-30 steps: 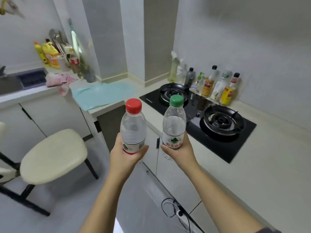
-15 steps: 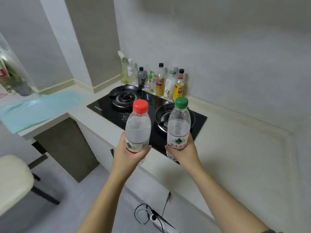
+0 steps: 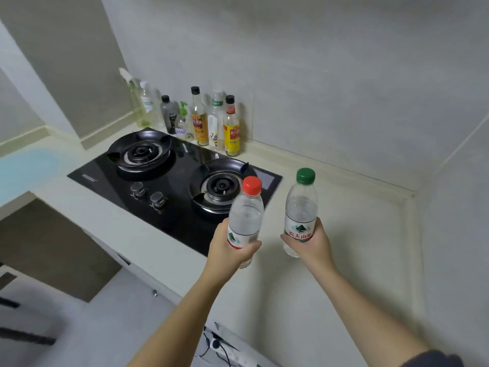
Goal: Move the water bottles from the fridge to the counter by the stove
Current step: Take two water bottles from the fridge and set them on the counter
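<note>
Nearest, the left hand [image 3: 227, 250] wraps its fingers round the lower half of a red-capped water bottle [image 3: 246, 218], and the right hand [image 3: 312, 245] grips a green-capped water bottle [image 3: 301, 207] the same way, both upright and a little apart. They are held over the pale counter [image 3: 370, 274] just right of the black gas stove [image 3: 169, 186], the red-capped one at the stove's front right corner; whether either base touches the counter cannot be told. Beyond, along the counter's back edge against the wall, stands a row of condiment bottles [image 3: 201, 120], with a blue cloth [image 3: 26, 168] lying at the far left.
</note>
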Available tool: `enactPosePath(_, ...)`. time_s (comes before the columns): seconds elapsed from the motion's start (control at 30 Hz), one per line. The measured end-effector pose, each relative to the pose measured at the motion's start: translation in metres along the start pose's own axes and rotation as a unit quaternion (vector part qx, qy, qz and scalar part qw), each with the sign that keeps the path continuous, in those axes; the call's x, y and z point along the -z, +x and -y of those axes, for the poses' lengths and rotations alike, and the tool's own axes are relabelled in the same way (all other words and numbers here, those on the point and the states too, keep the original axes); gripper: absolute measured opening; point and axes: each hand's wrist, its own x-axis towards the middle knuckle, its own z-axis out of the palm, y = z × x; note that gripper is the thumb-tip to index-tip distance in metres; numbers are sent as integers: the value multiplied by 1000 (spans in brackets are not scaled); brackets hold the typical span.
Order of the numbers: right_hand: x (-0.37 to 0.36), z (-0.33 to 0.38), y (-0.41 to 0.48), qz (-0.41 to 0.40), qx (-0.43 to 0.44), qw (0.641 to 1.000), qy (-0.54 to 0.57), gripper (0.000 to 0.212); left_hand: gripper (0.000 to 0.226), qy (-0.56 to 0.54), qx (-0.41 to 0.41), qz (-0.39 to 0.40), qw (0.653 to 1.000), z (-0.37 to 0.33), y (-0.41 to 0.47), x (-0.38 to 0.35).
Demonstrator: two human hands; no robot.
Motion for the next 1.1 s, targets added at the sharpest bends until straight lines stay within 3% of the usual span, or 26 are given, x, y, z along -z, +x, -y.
enactPosePath(0.27,15,-64,47,-64,-69,995,20,58,53,-8,50,65,997,41,69,-72)
enactPosePath(0.6,14,-100,73,-99,-63,992,38,57,56,-15,-4,79,997,67,95,-116)
enactPosePath(0.83,12,-104,64,-132,-59,989,-22,54,52,97,-39,80,991,77,95,-109)
enactPosePath(1.1,39,-113,88,-175,-58,981,-63,51,45,146,-24,125,981,69,135,-149)
